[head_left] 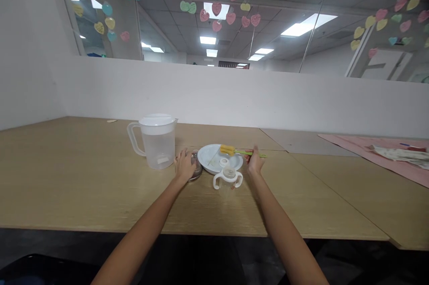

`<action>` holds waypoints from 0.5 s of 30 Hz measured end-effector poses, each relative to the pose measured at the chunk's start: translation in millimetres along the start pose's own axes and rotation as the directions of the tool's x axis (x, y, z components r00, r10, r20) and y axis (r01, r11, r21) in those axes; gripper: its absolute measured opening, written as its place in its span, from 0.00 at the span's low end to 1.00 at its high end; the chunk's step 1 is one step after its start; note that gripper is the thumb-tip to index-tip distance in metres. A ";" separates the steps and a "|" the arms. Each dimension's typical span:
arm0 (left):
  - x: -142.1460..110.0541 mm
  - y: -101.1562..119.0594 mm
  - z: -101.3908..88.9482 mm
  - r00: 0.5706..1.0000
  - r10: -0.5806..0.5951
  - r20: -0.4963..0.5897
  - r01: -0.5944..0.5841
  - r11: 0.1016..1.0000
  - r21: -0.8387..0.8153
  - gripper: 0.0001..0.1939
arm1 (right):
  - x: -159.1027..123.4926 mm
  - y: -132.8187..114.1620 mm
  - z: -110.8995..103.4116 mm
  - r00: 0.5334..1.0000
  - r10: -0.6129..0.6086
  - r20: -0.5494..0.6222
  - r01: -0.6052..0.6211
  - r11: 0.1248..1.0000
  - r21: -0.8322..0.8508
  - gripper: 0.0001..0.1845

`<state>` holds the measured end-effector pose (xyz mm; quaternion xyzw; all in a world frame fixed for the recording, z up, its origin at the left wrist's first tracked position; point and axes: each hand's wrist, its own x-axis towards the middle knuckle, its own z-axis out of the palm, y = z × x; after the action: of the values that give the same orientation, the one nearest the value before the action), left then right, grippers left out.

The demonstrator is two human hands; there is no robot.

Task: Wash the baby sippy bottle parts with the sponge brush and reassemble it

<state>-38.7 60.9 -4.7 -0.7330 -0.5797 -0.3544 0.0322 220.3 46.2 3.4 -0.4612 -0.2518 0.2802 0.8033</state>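
My right hand (254,161) is closed around the green handle of a bottle brush (228,149). Its yellow sponge head is over a white plate (205,160). A small pale ring-shaped part (224,162) is on the plate. In front of the plate stands a clear baby bottle (229,174) with two white side handles, its top uncovered. My left hand (184,165) grips the left side of a dark shiny round container (197,169), which sits against the plate's left edge. The fingers partly hide that container, so its exact kind is unclear.
A translucent lidded pitcher (158,142) stands left of my left hand, its handle turned left. The wooden table (100,178) meets a white wall behind. A pink cloth (365,151) with a folded patterned cloth (400,154) lies far right.
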 end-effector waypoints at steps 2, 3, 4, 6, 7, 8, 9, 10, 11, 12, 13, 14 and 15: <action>-1.2 4.2 -3.9 0.995 0.063 -0.081 -0.067 0.997 -0.049 0.14 | -0.8 1.7 1.3 0.997 -0.061 -0.046 0.058 0.996 -0.075 0.27; -2.4 7.1 -6.0 0.988 0.111 -0.109 -0.120 0.990 -0.071 0.14 | -1.6 2.5 2.2 0.994 -0.092 -0.064 0.084 0.990 -0.115 0.27; -4.1 10.3 -7.7 0.978 0.171 -0.120 -0.182 0.979 -0.089 0.14 | -2.7 3.3 3.1 0.992 -0.122 -0.043 0.114 0.981 -0.156 0.28; -8.3 16.4 -9.6 0.948 0.305 -0.094 -0.315 0.943 -0.110 0.14 | -5.4 5.1 4.5 0.983 -0.182 0.026 0.182 0.953 -0.243 0.27; -10.4 18.9 -9.6 0.929 0.363 -0.065 -0.369 0.922 -0.117 0.14 | -6.9 6.1 5.0 0.977 -0.204 0.066 0.214 0.934 -0.287 0.27; -12.3 20.7 -8.9 0.912 0.409 -0.033 -0.410 0.904 -0.123 0.14 | -8.4 7.1 5.3 0.970 -0.217 0.107 0.241 0.913 -0.329 0.26; -13.8 21.7 -7.7 0.898 0.441 -0.003 -0.437 0.890 -0.130 0.15 | -9.7 8.0 5.4 0.965 -0.220 0.146 0.259 0.894 -0.365 0.26; -14.8 22.0 -6.3 0.888 0.460 0.022 -0.453 0.881 -0.138 0.15 | -11.0 8.9 5.6 0.960 -0.214 0.178 0.269 0.880 -0.391 0.26; -15.3 21.6 -5.0 0.883 0.468 0.041 -0.459 0.877 -0.143 0.16 | -12.1 9.5 5.7 0.957 -0.204 0.204 0.273 0.872 -0.407 0.26; -15.4 20.7 -3.7 0.880 0.471 0.056 -0.459 0.876 -0.147 0.17 | -12.9 9.8 5.9 0.956 -0.193 0.221 0.271 0.869 -0.413 0.26; -15.1 19.6 -2.9 0.880 0.471 0.069 -0.458 0.877 -0.146 0.17 | -13.5 9.7 6.2 0.955 -0.182 0.232 0.266 0.872 -0.410 0.27; -14.8 18.6 -2.4 0.879 0.469 0.080 -0.456 0.879 -0.142 0.18 | -13.8 9.3 6.6 0.956 -0.171 0.239 0.257 0.880 -0.400 0.27; -14.4 17.7 -2.2 0.880 0.467 0.088 -0.454 0.880 -0.136 0.18 | -13.8 8.5 6.9 0.958 -0.158 0.240 0.243 0.890 -0.386 0.27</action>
<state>-25.4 42.2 -4.5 -0.8701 -0.3687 -0.3246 0.0403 204.0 44.5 -3.0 -0.5604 -0.4317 0.1813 0.6831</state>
